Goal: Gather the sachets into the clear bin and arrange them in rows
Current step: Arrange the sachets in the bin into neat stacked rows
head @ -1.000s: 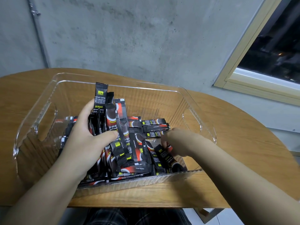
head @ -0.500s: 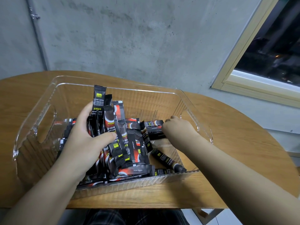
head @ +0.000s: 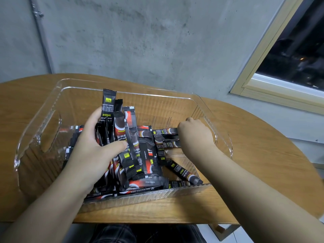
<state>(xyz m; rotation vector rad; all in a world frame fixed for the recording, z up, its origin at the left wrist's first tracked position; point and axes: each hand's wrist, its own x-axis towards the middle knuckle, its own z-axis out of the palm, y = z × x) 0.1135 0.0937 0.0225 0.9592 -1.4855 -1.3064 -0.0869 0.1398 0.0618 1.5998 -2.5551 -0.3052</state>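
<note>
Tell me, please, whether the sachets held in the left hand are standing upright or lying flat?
Upright: the left hand grips a bundle of sachets standing on end, tops rising toward the clear bin's rim.

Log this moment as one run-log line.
left hand: grips upright sachet bundle | right hand: on flat sachets | clear bin: holds all | rows: unfinished

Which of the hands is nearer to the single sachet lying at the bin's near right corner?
Right. The right hand is just beyond the sachet, gripping flat sachets. The left hand is across the bin, holding an upright bundle.
</note>
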